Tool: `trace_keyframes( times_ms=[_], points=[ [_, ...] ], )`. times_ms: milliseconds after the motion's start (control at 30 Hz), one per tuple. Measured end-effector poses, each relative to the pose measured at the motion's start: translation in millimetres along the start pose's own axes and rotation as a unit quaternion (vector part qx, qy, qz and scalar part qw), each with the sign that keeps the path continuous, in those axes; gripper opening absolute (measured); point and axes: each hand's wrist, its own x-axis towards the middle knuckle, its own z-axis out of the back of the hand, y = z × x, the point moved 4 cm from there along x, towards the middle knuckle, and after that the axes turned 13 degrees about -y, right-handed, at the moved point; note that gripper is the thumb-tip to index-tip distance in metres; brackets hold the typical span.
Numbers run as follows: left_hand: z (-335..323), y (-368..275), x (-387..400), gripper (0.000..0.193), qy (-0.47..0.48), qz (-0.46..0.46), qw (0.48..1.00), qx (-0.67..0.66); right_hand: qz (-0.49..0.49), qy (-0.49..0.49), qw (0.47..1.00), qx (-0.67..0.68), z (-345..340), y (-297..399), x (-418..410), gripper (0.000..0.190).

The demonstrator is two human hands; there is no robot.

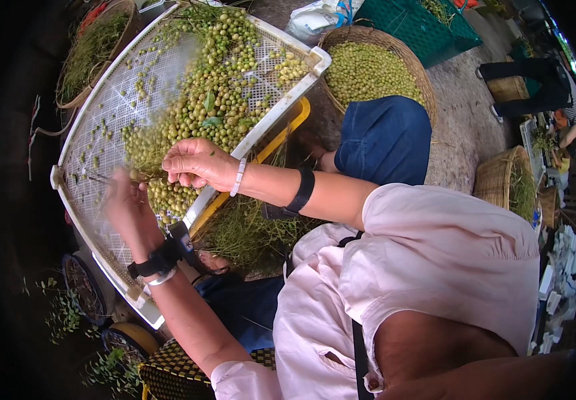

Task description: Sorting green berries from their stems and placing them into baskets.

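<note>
My left hand (128,207), blurred by motion, is over the left part of a white mesh tray (112,107). Thin dark stalks or a slim tool show beside its fingers; which, I cannot tell. My right hand (195,164) has its fingers pinched on thin green-brown stems (152,172), just above the fruit. Small round yellow-green fruits (213,115) lie heaped in the tray, with a few green leaves (209,101) on top. More fruits on stems (215,27) are bunched at the far end. Loose fruits are scattered over the mesh at the left.
A round wicker basket (430,95) full of fruits stands beyond my right knee. Stripped stems (253,235) lie below the tray by a yellow frame edge (288,127). A green woven basket (408,30), a basket of stems (130,30) and potted plants (83,287) surround me. Another person (533,85) is at right.
</note>
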Motion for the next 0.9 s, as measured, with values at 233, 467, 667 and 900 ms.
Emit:
trace_keyframes(
  times_ms=[233,467,667,900],
  points=[
    [11.8,-10.4,10.4,0.012,0.035,0.023,0.999,0.026,-0.031,-0.028,0.990,0.133,42.5,10.4,13.4,0.008],
    [7.9,6.2,19.0,0.011,0.171,0.040,0.984,0.019,-0.052,0.102,0.985,-0.132,11.7,10.2,26.3,0.021],
    [4.7,6.5,22.1,0.010,0.229,0.031,0.972,0.042,-0.137,0.093,0.978,0.123,38.9,-1.8,35.4,0.013],
    [6.2,13.1,24.9,0.011,0.262,0.018,0.963,0.068,-0.047,0.057,0.995,-0.064,11.5,22.3,23.1,0.017]
  ],
)
